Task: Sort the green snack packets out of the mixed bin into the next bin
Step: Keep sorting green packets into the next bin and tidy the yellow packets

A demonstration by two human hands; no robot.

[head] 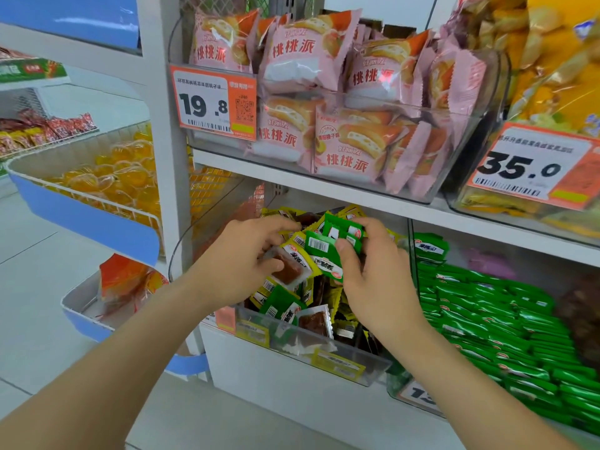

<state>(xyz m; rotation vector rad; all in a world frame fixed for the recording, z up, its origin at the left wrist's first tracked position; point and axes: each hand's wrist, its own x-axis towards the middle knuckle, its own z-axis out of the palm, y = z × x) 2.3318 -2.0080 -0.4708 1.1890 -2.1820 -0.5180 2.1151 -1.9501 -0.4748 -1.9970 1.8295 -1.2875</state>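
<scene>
Green snack packets (328,254), a small bunch with a barcode face showing, are clamped between the thumb and the curled right fingers (373,227) of your right hand (376,277), just above the heap in the mixed bin (324,350). Your left hand (237,258) is beside it, almost touching the bunch. Its thumb and curled left fingers (282,224) grip a yellow-edged packet (293,264) with a clear window and a brown snack inside. Under both sets of fingers the clear bin holds a jumble of yellow, green and brown-filled packets, and one loose green packet (279,303) lies below your left fingers, near the front wall. To the right of your right fingers, past a clear divider, is the next bin (394,381), filled with a green pile (493,323) of the same kind of packets in rough rows. Above your fingers, on the shelf overhead, a clear tub holds pink peach-pie packs (324,76) behind an orange price tag (214,103) reading 19.8. Further right a second tag (532,167) reads 35.0.
</scene>
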